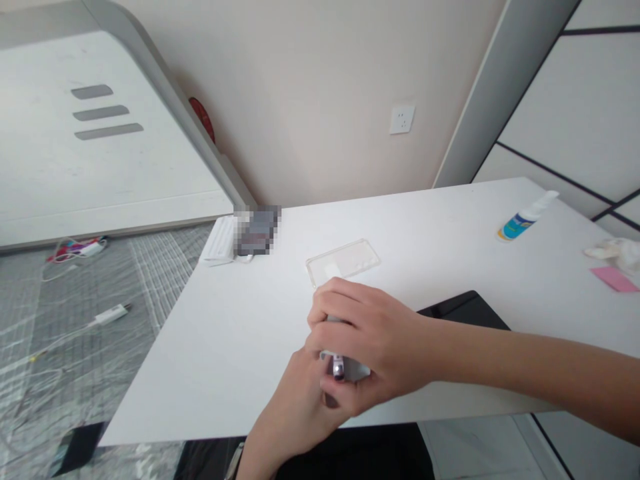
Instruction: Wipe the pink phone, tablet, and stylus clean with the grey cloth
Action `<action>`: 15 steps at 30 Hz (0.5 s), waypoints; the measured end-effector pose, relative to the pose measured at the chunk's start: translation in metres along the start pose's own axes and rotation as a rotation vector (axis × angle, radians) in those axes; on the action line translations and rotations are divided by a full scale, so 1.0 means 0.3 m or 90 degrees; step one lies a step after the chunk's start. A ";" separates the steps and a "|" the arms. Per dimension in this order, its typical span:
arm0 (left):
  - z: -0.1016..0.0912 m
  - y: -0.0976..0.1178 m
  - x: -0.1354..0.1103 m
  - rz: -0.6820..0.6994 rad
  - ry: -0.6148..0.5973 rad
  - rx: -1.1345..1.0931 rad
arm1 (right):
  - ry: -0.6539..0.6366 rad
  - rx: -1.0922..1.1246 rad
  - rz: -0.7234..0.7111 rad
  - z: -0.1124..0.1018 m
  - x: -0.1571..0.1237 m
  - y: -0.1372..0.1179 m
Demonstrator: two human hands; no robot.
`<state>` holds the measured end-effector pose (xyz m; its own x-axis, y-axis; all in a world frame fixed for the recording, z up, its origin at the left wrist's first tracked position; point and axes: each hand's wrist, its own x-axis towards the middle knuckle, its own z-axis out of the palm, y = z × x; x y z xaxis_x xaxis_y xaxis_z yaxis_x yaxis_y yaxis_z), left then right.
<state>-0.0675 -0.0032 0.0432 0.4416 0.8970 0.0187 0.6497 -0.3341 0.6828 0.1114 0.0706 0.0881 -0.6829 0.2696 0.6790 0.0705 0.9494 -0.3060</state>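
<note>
My right hand [375, 330] lies over my left hand [303, 390], and both come together above the front part of the white table [215, 340]. Between them shows part of a pale grey object [357, 370] with a small shiny rounded end beside it; its kind cannot be made out. The right fingers curl around this object, thumb below it. Most of the left fingers are hidden under the right hand, and the left hand seems closed on the same object. Just beyond the hands lies a clear phone case [347, 260], flat on the table.
A black flat object [470, 308] lies partly behind my right forearm. A spray bottle [525, 217] lies at the right, near a pink piece [614, 279] and crumpled white tissue [620, 253]. White folded paper [219, 240] sits at the far left edge beside a blurred item.
</note>
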 end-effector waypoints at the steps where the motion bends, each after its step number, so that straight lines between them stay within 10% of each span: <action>1: 0.008 -0.004 -0.006 0.003 -0.004 0.002 | 0.011 0.003 0.000 0.002 -0.002 0.005; 9: 0.037 0.015 -0.020 0.056 -0.016 0.098 | 0.109 0.030 0.132 0.033 -0.062 0.100; 15: 0.037 -0.014 -0.036 0.052 0.106 -0.016 | -0.003 -0.026 0.052 0.109 -0.087 -0.031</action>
<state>-0.0680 -0.0147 0.0319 0.3823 0.9034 0.1944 0.5992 -0.4025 0.6921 0.1049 0.0495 0.0514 -0.6768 0.3455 0.6500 0.1554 0.9302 -0.3326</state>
